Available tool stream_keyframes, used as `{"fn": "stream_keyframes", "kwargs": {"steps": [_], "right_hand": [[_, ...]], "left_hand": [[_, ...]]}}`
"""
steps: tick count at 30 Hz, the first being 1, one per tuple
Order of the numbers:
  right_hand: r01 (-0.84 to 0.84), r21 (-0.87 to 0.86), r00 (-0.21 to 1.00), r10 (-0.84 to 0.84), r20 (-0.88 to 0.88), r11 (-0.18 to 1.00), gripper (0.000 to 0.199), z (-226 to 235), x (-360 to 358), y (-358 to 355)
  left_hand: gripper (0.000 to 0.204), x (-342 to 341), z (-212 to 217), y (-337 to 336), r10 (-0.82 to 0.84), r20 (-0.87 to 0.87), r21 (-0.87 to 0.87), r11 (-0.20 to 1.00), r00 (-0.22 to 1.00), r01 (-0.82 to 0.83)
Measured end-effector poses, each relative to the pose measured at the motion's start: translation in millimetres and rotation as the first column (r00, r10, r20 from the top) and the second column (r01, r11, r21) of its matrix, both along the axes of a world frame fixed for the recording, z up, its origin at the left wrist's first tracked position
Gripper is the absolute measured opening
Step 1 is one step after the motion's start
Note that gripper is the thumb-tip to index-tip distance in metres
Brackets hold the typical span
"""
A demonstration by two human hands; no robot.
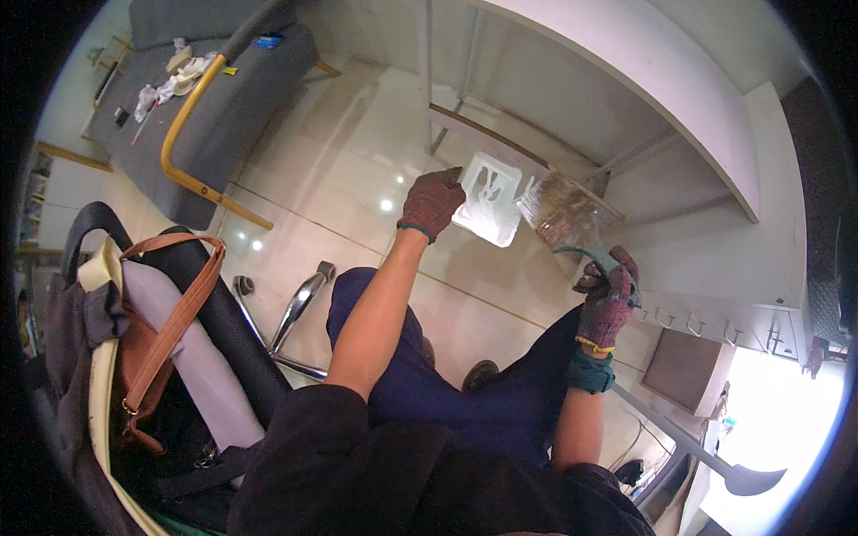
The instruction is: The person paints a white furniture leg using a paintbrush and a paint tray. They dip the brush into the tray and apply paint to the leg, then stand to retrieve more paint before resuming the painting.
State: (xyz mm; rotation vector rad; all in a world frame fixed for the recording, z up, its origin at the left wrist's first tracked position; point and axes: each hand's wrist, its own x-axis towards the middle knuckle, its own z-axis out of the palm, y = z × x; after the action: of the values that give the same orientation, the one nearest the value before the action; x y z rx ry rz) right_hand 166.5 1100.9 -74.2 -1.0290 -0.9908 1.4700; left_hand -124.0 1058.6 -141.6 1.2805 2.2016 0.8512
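Observation:
My left hand, in a dark red knit glove, has its fingers closed on the left edge of a shallow white plastic tray. White paint-like stuff is smeared in the tray. My right hand, also gloved, is wrapped round the teal handle of a wide flat paintbrush. The brush's broad brownish end points up and left, with whitish stuff along its tip. That tip is close to the tray's right rim; I cannot tell if they touch. Both hands are above my knees.
A white desk with metal legs and a low crossbar stands ahead and right. Hooks line the cabinet at right. On the left are a grey sofa with clutter, a chair base and a brown-strapped bag.

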Motion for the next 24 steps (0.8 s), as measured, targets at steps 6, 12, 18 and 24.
{"fn": "stream_keyframes", "kwargs": {"steps": [6, 12, 18, 24], "right_hand": [[0.005, -0.035, 1.0, -0.005, 0.009, 0.999, 0.039, -9, -2, 3], [-0.003, -0.099, 0.999, -0.001, -0.041, 0.995, 0.041, -3, -7, 9], [0.039, -0.079, 0.995, -0.046, -0.085, 0.996, 0.043, -14, 4, 26], [0.17, -0.101, 0.972, -0.184, -0.149, 0.98, 0.032, -15, 0, 58]], "left_hand": [[0.042, 1, 5, 3, 0.023, -0.023, 0.011, 1.0, 0.999, -0.023], [0.037, -12, -5, 2, 0.11, -0.084, 0.08, 0.991, 0.99, -0.103], [0.031, -25, -15, 3, 0.215, -0.095, 0.091, 0.974, 0.972, -0.206], [0.031, -28, 6, -7, 0.228, 0.026, 0.134, 0.964, 0.973, -0.229]]}}
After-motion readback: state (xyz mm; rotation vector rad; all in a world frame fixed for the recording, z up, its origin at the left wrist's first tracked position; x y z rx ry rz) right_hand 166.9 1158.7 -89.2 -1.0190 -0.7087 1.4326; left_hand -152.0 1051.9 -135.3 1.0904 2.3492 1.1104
